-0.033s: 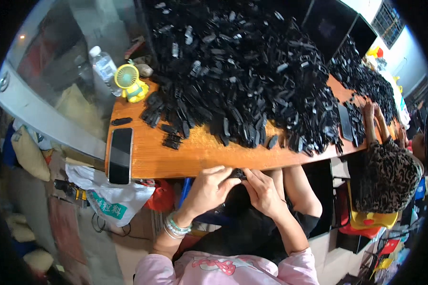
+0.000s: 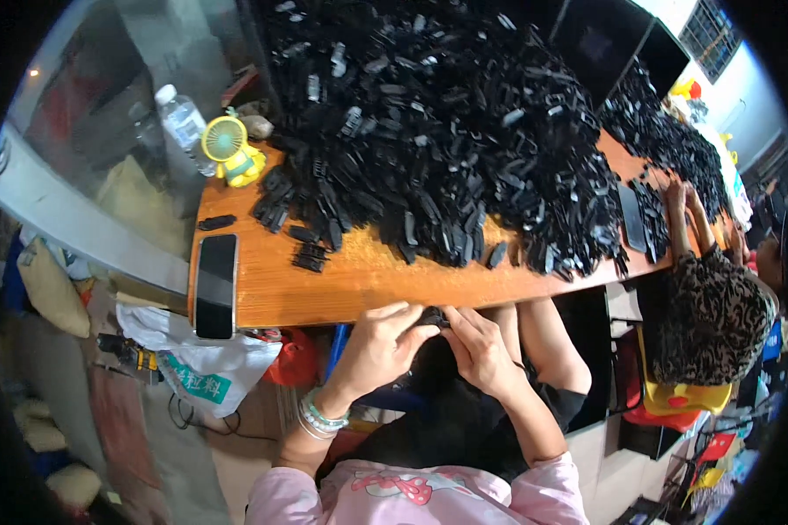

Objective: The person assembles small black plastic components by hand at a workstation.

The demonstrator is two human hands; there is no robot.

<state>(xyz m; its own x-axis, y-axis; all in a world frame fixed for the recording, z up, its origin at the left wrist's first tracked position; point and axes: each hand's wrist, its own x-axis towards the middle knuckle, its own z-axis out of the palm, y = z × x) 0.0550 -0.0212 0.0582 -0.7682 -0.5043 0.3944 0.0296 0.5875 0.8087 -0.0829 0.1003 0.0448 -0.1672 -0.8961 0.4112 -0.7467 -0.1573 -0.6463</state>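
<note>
Just below the table's front edge, my left hand [image 2: 387, 343] and my right hand [image 2: 483, 352] meet around a small black plastic piece [image 2: 432, 317]. Fingers and thumbs of both hands pinch it, and they cover most of its shape. Beyond them on the wooden table [image 2: 341, 291] rises a large heap of similar black plastic pieces [image 2: 411, 157]. A small stack of black pieces [image 2: 310, 255] lies at the heap's near left, and a single black piece [image 2: 496, 255] rests at its near edge.
A phone [image 2: 216, 287] lies at the table's left end, with a yellow fan [image 2: 234, 153] and a clear bottle [image 2: 184, 127] farther back. At the right, another person [image 2: 714, 315] handles pieces from a second heap [image 2: 674, 144]. A white sack [image 2: 203, 359] stands below left.
The table and the things on it appear slightly farther left in the view. Both my hands keep their pinch on the black plastic piece, almost unmoved.
</note>
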